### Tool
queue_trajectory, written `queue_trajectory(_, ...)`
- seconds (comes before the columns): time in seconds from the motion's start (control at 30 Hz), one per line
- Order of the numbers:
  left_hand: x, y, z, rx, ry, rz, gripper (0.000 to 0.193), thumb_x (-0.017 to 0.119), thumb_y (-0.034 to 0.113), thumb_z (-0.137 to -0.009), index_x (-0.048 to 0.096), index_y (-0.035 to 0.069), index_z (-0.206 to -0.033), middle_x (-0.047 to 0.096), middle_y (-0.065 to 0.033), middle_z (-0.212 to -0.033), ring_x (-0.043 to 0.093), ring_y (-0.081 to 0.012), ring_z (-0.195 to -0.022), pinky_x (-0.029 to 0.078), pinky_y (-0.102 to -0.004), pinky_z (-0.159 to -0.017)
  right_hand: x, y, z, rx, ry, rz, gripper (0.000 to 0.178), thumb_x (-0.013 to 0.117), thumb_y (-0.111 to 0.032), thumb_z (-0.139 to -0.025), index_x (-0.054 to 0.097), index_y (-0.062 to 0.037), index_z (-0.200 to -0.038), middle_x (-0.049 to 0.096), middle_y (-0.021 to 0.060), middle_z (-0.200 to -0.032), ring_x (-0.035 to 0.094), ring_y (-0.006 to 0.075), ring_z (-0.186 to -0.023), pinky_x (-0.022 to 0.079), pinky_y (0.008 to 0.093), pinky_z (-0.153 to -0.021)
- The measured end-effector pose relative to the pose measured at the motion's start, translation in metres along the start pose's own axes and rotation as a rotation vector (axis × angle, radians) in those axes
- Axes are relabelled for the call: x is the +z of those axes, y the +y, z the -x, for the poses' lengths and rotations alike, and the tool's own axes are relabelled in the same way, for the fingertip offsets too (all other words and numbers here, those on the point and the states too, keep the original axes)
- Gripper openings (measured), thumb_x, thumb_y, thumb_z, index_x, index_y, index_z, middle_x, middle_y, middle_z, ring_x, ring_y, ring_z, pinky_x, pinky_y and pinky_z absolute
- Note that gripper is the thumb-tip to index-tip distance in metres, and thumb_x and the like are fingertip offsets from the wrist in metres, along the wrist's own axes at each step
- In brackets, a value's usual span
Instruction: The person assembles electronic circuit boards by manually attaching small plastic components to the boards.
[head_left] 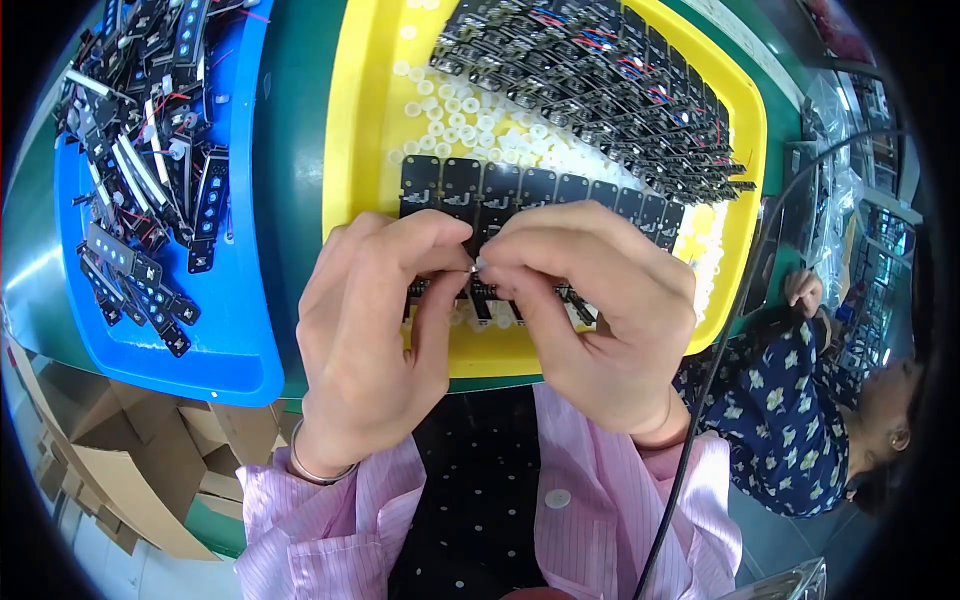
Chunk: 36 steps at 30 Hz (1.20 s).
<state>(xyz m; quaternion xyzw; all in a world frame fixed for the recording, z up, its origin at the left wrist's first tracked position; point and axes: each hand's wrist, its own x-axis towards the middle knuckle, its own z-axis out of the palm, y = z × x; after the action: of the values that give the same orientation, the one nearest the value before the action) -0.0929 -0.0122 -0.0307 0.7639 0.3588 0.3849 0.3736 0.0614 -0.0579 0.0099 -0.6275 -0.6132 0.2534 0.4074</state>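
Note:
My left hand (375, 315) and my right hand (595, 295) meet fingertip to fingertip above the yellow tray (345, 130). Between the right thumb and forefinger is a small whitish piece (481, 263), partly covered by the fingers. The left thumb and forefinger are pinched against the same spot; what they grip is too small to make out. Under both hands lies a row of black circuit boards (500, 185) side by side, their lower parts partly hidden. Beyond the row are loose white plastic rings (455, 120) and a dense stack of black boards (600, 90) with red and blue wires.
On the left, a blue tray (245, 330) holds a jumbled heap of black strips (140, 170) with wires. Cardboard boxes (140, 470) stand below it. A black cable (700, 410) runs down past my right arm. Another person (790, 410) sits at the right.

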Motion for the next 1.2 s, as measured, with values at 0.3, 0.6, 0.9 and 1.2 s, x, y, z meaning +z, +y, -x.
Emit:
queue_trajectory(0.3, 0.002, -0.007, 0.000, -0.029, 0.006, 0.012, 0.047, 0.070, -0.017, -0.066, 0.054, 0.000, -0.107, 0.066, -0.0071, -0.085, 0.060, -0.0244, -0.066, 0.043, -0.0344, -0.063, 0.005, 0.014, -0.011, 0.172, -0.152, -0.055, 0.015, 0.067, 0.016, -0.074, 0.069, 0.0038, -0.083, 0.068, 0.0112, -0.084, 0.062, 0.0131, -0.071, 0.047, 0.0220, -0.057)
queue_trajectory(0.6, 0.011, -0.010, -0.001, -0.105, 0.002, 0.039, 0.045, 0.070, -0.016, -0.065, 0.053, 0.002, -0.103, 0.065, -0.0057, -0.086, 0.060, -0.0236, -0.066, 0.042, -0.0352, -0.061, 0.002, 0.021, -0.010, 0.203, -0.184, -0.124, 0.021, 0.068, 0.018, -0.069, 0.069, 0.0047, -0.085, 0.068, 0.0133, -0.086, 0.061, 0.0138, -0.068, 0.047, 0.0230, -0.058)
queue_trajectory(0.9, 0.013, 0.000, -0.008, -0.111, -0.015, -0.009, 0.050, 0.069, -0.017, -0.065, 0.056, 0.001, -0.110, 0.065, -0.0071, -0.082, 0.060, -0.0251, -0.066, 0.045, -0.0357, -0.062, 0.006, 0.031, -0.006, -0.124, -0.126, 0.043, 0.026, 0.067, 0.017, -0.061, 0.064, 0.0057, -0.084, 0.065, 0.0144, -0.085, 0.064, 0.0238, -0.069, 0.052, 0.0291, -0.060)
queue_trajectory(1.2, -0.005, 0.007, -0.011, -0.150, -0.026, 0.038, 0.042, 0.068, -0.017, -0.069, 0.060, -0.003, -0.108, 0.069, -0.0145, -0.097, 0.064, -0.0280, -0.087, 0.049, -0.0330, -0.079, -0.049, 0.014, 0.008, -0.086, 0.181, 0.563, 0.012, 0.057, 0.014, -0.075, 0.062, 0.0111, -0.085, 0.067, 0.0183, -0.084, 0.066, 0.0312, -0.077, 0.054, 0.0303, -0.066)
